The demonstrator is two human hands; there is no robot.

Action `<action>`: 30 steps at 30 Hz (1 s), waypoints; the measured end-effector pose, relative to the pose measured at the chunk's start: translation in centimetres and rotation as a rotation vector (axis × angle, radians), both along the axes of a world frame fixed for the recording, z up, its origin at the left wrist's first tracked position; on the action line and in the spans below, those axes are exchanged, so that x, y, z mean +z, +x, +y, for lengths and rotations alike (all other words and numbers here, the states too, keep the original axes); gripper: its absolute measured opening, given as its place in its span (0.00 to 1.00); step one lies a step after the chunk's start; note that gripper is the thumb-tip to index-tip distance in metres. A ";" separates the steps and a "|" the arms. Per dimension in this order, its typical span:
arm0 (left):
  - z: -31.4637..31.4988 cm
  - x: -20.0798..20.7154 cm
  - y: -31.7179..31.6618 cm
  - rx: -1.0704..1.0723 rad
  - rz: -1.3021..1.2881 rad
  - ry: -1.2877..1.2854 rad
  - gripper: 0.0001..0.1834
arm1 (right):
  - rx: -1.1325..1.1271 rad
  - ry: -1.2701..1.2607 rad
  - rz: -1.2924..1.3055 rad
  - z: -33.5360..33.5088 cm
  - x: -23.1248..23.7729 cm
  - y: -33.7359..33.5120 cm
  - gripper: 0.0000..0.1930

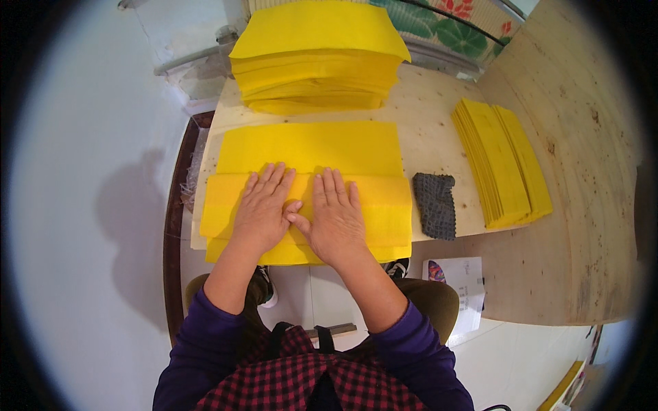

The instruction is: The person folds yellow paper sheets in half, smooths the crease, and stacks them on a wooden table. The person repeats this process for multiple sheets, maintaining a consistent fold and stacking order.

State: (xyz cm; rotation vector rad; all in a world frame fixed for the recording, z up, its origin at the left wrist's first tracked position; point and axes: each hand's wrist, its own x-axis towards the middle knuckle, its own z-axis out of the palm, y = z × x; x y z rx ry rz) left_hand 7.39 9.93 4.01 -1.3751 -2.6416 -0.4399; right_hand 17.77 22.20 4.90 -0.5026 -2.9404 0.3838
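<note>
A yellow sheet (308, 144), fabric-like or papery, lies in front of me on the wooden table, with a folded band across its middle and its near edge at the table's front. My left hand (264, 209) rests flat on the folded band, fingers stretched toward the far side. Beside it my right hand (336, 216) also presses flat on the band, and the two thumbs meet or nearly meet. Neither hand grips anything. What lies under the palms is hidden.
Behind the sheet stands a tall stack of yellow sheets (319, 65). Folded yellow bundles (500, 164) lie on the right, near an upright wooden panel (576, 171). A dark grey patterned cloth (434, 205) sits between. A white box (459, 291) is below the table (442, 130).
</note>
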 end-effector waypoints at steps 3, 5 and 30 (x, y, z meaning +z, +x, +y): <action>0.3 -0.1 0.0 0.024 -0.024 -0.014 0.29 | 0.011 -0.010 -0.019 -0.3 0.0 -0.6 0.45; 0.3 -0.2 0.0 0.011 -0.050 -0.039 0.30 | 0.029 -0.035 -0.025 -0.5 -0.1 -0.8 0.44; -7.0 1.3 -2.5 0.296 -0.071 0.141 0.28 | -0.294 -0.861 0.604 9.0 2.6 8.5 0.38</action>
